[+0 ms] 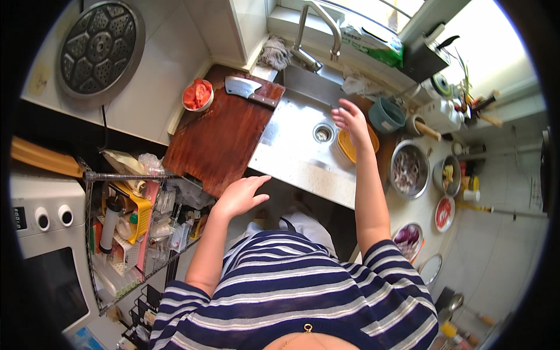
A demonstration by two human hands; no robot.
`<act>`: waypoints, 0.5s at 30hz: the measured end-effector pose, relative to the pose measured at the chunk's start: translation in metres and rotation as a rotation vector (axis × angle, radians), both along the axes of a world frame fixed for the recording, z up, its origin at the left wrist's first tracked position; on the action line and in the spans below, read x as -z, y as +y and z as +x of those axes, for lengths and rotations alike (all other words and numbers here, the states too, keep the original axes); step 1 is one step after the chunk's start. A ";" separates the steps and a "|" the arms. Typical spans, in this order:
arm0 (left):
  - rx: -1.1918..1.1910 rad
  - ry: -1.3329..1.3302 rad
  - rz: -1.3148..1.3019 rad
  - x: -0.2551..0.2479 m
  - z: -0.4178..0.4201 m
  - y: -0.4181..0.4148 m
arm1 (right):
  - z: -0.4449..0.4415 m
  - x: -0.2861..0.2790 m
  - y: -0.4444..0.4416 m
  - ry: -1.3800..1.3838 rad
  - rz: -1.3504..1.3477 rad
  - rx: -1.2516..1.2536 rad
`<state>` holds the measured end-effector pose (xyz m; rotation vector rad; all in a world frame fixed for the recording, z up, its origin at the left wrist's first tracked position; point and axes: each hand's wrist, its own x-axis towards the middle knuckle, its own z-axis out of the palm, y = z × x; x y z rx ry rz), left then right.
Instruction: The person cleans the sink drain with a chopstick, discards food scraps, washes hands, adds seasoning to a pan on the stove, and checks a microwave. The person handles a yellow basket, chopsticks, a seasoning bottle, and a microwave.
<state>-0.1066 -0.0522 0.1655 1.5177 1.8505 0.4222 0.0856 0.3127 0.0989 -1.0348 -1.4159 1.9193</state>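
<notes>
My left hand [240,195] hangs just off the near end of a dark wooden cutting board [223,135], its fingers apart and nothing in them. A cleaver [249,91] lies flat on the board's far part. At the board's far left edge is a white bowl of cut tomato [197,95]. Above the right part of the stainless steel sink [288,144], my right hand [352,122] is raised, also bare, fingers slightly spread. Under that hand and wrist sits a yellow basket [348,144], partly hidden by them.
A metal faucet [321,17] arches behind the sink. Right of it stand a teal pot [386,115], a steel bowl of sliced greyish food [409,169], a smaller bowl [446,175] and a bowl of purple onion [407,239]. A wire shelf [131,176] stands left.
</notes>
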 end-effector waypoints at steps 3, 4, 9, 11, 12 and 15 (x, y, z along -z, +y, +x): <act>-0.155 0.005 -0.049 -0.012 0.004 0.020 | -0.069 0.004 0.078 0.038 -0.116 -0.033; -0.184 -0.020 -0.044 -0.018 0.004 0.033 | -0.091 0.011 0.104 -0.010 -0.128 -0.066; -0.276 -0.051 0.012 -0.019 0.009 0.087 | -0.163 0.050 0.176 -0.208 -0.030 -0.401; -0.291 -0.105 0.014 -0.012 0.012 0.111 | -0.160 0.061 0.192 -0.301 0.034 -0.531; -0.292 -0.146 -0.001 -0.010 0.015 0.124 | -0.157 0.062 0.196 -0.349 0.069 -0.601; -0.295 -0.260 0.066 0.013 0.019 0.162 | -0.124 0.067 0.194 -0.120 -0.137 -0.621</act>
